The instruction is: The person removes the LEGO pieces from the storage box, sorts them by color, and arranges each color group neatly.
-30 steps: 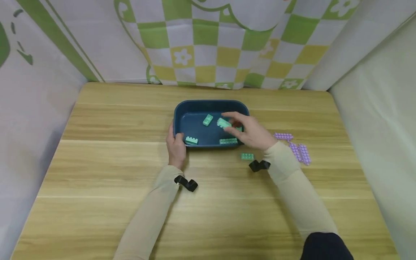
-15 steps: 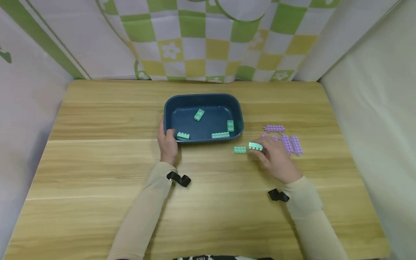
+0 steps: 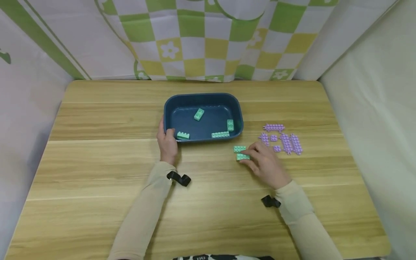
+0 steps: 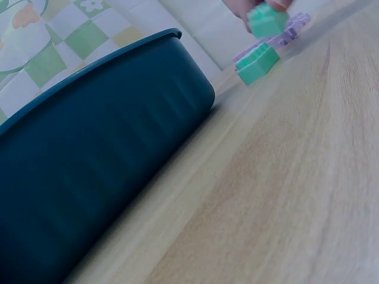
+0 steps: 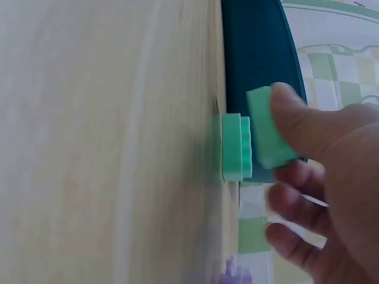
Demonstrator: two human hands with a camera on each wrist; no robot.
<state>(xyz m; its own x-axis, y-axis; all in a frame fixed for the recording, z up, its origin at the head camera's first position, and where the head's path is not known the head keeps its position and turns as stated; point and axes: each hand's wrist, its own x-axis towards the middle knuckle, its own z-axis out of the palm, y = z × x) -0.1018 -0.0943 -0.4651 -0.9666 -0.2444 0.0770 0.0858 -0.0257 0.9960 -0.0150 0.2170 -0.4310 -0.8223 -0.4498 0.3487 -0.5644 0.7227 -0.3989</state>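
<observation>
My left hand [image 3: 168,146] grips the near left corner of a dark blue plastic basin [image 3: 203,97], the thumb over its rim and the fingers outside. Between thumb and fingertips, my right hand [image 3: 268,164] pinches a mint-green building block [image 3: 243,157]. Both wrist views show that block off the table. Close beside it, a second green block [image 3: 239,148] lies on the table with its studs up; the right wrist view shows this resting block [image 5: 232,148] just apart from the held one. Inside the basin are several more green blocks [image 3: 220,135].
Several purple blocks [image 3: 286,143] lie on the wooden table [image 3: 208,216] to the right of the basin, near my right hand. A checked curtain [image 3: 195,47] hangs behind the table's far edge, and pale cloth [image 3: 367,108] stands along the right side.
My right hand has carried the green block out of the basin, first over towards the purple blocks, then left and nearer beside the resting green block. My left hand keeps its grip on the basin.
</observation>
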